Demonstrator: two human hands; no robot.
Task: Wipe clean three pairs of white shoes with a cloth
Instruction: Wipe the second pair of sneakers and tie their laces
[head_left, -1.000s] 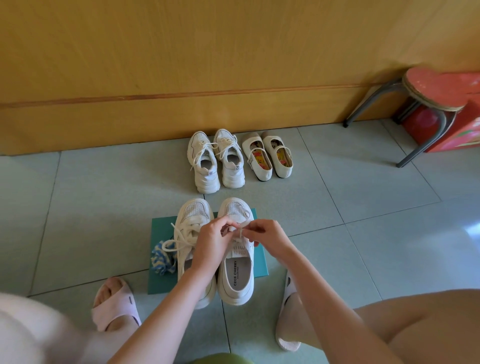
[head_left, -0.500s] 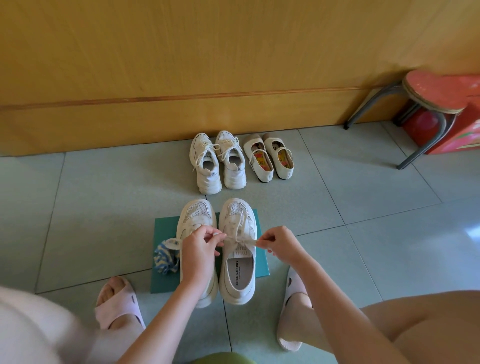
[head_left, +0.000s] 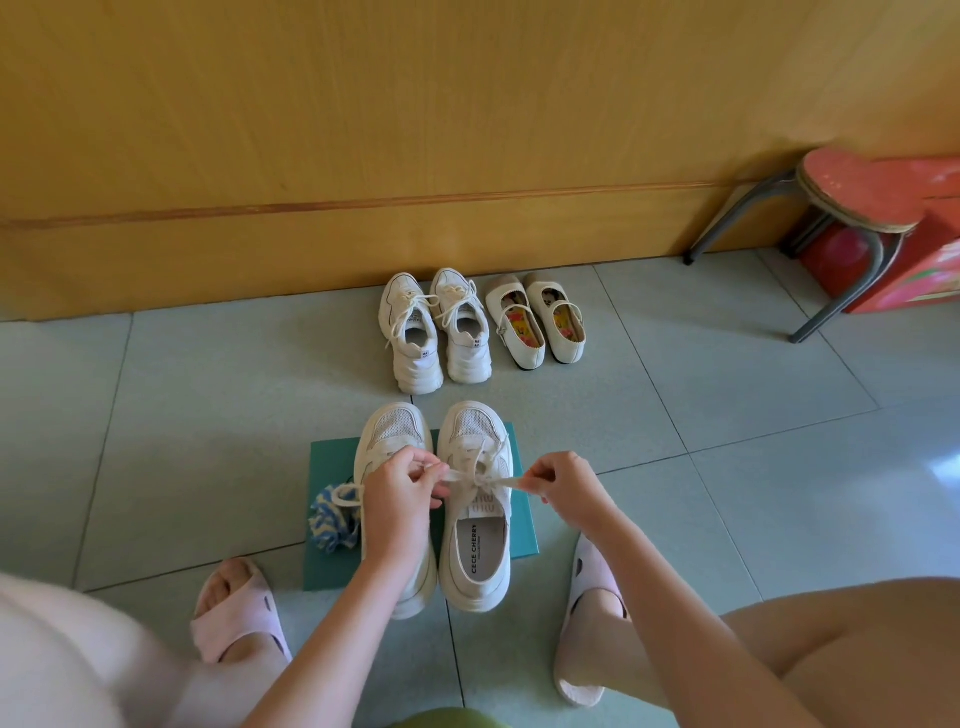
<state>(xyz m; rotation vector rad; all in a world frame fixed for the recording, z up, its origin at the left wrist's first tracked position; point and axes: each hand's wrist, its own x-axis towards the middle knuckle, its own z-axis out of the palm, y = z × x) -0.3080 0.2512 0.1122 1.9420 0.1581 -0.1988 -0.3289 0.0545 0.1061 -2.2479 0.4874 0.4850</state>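
While the lace (head_left: 464, 474) ends are pinched in the left hand (head_left: 402, 501) and right hand (head_left: 569, 488), the shoe (head_left: 478, 566) is set on a green mat (head_left: 332, 460); a cloth (head_left: 332, 527) is bunched at the mat's left edge, and sneakers (head_left: 436, 332) and flats (head_left: 535, 325) are lined by the wall (head_left: 363, 130).

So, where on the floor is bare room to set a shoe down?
Bare tiles lie left of the green mat and the chunky sneakers, up to the wall, and between the strap shoes and the stool. The mat is crowded: mesh sneakers, cloth, left hand and right hand pinching the lace.
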